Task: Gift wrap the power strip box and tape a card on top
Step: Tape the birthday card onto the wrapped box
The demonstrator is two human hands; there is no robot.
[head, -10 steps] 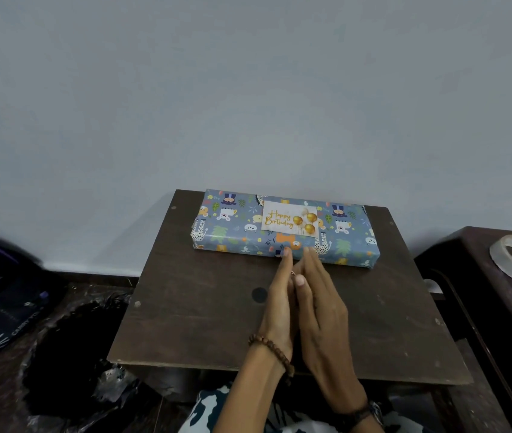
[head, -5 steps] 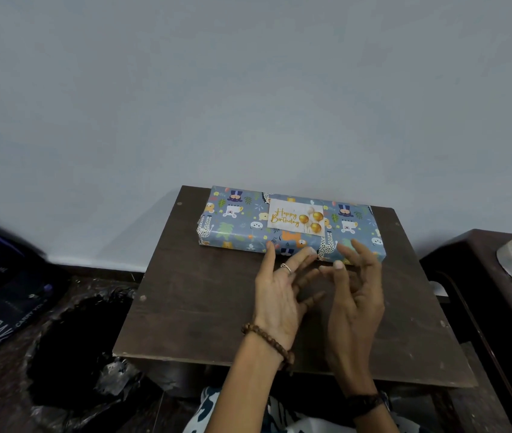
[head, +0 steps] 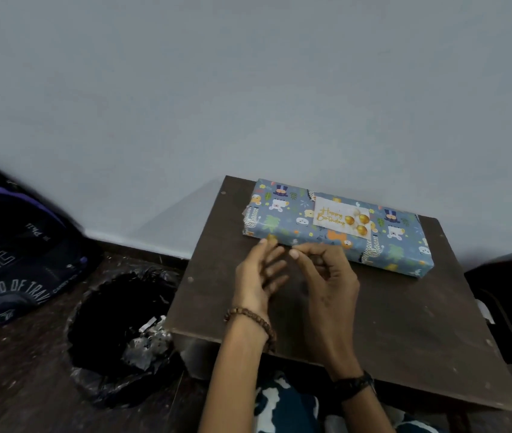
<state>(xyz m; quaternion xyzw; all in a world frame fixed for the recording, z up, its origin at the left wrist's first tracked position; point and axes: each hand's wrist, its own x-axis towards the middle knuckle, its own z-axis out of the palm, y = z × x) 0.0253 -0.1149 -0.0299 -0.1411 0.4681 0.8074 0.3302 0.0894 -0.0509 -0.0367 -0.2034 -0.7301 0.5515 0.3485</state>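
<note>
My picture is dim and soft; the bag [head: 14, 245] at the left edge looks smeared and bent.

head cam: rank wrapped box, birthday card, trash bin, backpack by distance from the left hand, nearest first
From the left hand:
1. Wrapped box, just beyond its fingertips.
2. Birthday card, on the box top, right.
3. Trash bin, floor, left.
4. Backpack, far left.

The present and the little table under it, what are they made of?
The present looks wrapped in smooth printed paper, with crisp folds at its edges. The card on top seems thin white card with shiny gold print. The table looks like dark wood or board with a dull, scuffed top and visible screw heads.
</note>
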